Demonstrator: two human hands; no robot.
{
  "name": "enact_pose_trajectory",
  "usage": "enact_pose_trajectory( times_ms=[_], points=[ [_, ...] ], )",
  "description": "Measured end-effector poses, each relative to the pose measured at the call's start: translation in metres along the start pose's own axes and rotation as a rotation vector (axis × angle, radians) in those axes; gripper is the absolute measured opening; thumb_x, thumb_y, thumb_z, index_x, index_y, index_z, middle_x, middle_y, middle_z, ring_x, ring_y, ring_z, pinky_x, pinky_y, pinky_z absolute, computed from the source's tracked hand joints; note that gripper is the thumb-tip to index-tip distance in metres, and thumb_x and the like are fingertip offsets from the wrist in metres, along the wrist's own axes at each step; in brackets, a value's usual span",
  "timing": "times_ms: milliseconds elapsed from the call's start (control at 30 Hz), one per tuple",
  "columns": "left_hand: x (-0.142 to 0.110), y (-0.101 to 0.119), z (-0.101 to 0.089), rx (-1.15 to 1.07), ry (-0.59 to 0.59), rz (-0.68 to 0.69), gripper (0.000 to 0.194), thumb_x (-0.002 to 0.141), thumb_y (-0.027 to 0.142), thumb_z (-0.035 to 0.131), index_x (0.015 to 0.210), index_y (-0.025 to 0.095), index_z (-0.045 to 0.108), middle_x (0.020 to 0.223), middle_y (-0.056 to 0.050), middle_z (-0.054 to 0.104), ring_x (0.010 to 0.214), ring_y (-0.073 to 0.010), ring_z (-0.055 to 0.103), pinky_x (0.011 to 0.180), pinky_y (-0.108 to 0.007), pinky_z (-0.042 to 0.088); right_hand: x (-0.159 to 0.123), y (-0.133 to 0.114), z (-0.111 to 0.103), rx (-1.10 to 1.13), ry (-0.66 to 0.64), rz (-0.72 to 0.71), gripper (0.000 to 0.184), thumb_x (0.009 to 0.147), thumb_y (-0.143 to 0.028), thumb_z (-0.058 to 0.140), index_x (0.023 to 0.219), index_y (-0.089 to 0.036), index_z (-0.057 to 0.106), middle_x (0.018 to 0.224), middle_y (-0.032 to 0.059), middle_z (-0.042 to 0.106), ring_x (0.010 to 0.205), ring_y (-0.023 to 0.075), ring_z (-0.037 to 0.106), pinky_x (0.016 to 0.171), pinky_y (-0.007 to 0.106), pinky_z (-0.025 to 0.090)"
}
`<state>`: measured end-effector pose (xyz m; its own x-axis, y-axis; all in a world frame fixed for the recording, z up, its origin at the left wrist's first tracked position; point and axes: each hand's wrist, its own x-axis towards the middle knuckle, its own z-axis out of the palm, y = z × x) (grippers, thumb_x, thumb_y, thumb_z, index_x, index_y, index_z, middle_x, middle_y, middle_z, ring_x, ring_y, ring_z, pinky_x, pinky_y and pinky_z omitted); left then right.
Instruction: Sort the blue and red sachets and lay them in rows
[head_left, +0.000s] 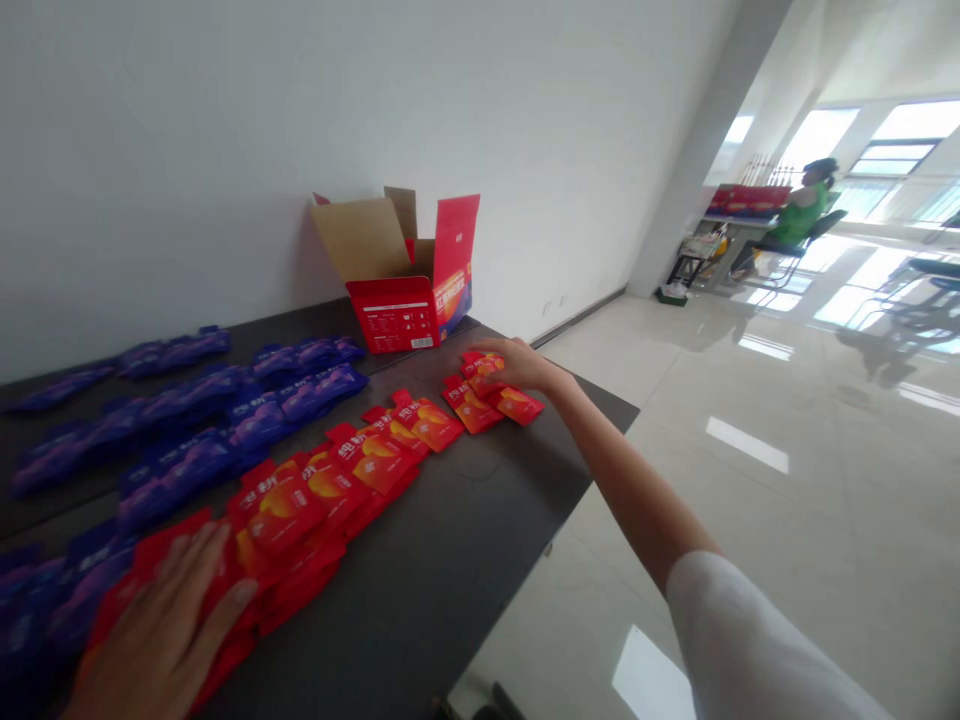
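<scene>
A row of several red pouches (352,470) runs along the dark table (450,560) from near left to far right. My left hand (161,625) lies flat with fingers spread on the red pouches at the near end. My right hand (517,365) reaches far out, fingers laid over the last red pouches (487,395) at the row's far end; nothing is lifted. An open red carton (409,295) with raised flaps stands just behind that hand, against the wall.
Several purple pouches (187,420) cover the table's left and back. The table's right edge drops to a glossy tiled floor (750,450). Far right, a person in green (802,210) sits at another table by bright windows.
</scene>
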<state>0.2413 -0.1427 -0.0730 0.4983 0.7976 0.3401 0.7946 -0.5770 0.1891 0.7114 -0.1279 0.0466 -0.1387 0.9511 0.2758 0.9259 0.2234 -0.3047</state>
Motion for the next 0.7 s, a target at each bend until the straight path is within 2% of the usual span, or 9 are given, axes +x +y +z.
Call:
enact_pose_trajectory(
  times_ms=[100,200,367,567,700],
  points=[
    [0.001,0.000,0.001,-0.090,0.029,-0.034,0.058,0.084,0.041,0.023,0.140,0.040,0.009,0.148,0.006,0.023,0.135,-0.0219,0.018,0.113,-0.049,0.022,-0.008,0.024,-0.002,-0.083,-0.181,0.084,0.071,0.065,-0.021,0.070,0.132,-0.020,0.046,0.121,0.0101,0.058,0.110,0.0262,0.052,0.091,0.035,0.039],
    [0.002,-0.002,0.004,-0.050,0.032,-0.067,0.057,0.084,0.045,0.026,0.139,0.034,0.021,0.145,0.005,0.032,0.135,-0.0211,0.022,0.112,-0.047,0.024,-0.010,0.030,0.011,-0.110,-0.287,0.119,0.062,0.069,-0.022,0.067,0.128,-0.024,0.051,0.114,0.0067,0.062,0.103,0.0246,0.055,0.087,0.032,0.040],
    [0.008,0.012,-0.008,0.010,-0.043,-0.123,0.072,0.081,0.057,0.022,0.131,0.009,0.040,0.139,-0.012,0.040,0.132,-0.0253,0.029,0.109,-0.046,0.027,-0.009,0.018,0.023,-0.153,-0.264,-0.007,0.039,0.075,-0.021,0.057,0.114,-0.025,0.062,0.104,0.0019,0.067,0.097,0.0198,0.058,0.083,0.026,0.038],
    [0.015,0.038,-0.025,0.044,-0.103,-0.191,0.082,0.079,0.065,0.018,0.131,0.006,0.040,0.138,-0.014,0.040,0.132,-0.0261,0.029,0.109,-0.048,0.026,-0.020,-0.003,0.027,-0.401,-0.257,-0.115,0.034,0.079,-0.020,0.049,0.111,-0.016,0.060,0.078,0.0076,0.066,0.071,0.0181,0.059,0.061,0.025,0.036],
    [0.015,0.040,-0.025,0.051,-0.114,-0.193,0.082,0.079,0.065,0.016,0.132,0.007,0.038,0.140,-0.014,0.038,0.133,-0.0253,0.027,0.110,-0.047,0.025,-0.032,-0.013,0.035,-0.564,-0.218,-0.229,0.035,0.087,-0.015,0.036,0.117,-0.011,0.053,0.081,0.0107,0.064,0.066,0.0178,0.059,0.055,0.026,0.035]
  ],
)
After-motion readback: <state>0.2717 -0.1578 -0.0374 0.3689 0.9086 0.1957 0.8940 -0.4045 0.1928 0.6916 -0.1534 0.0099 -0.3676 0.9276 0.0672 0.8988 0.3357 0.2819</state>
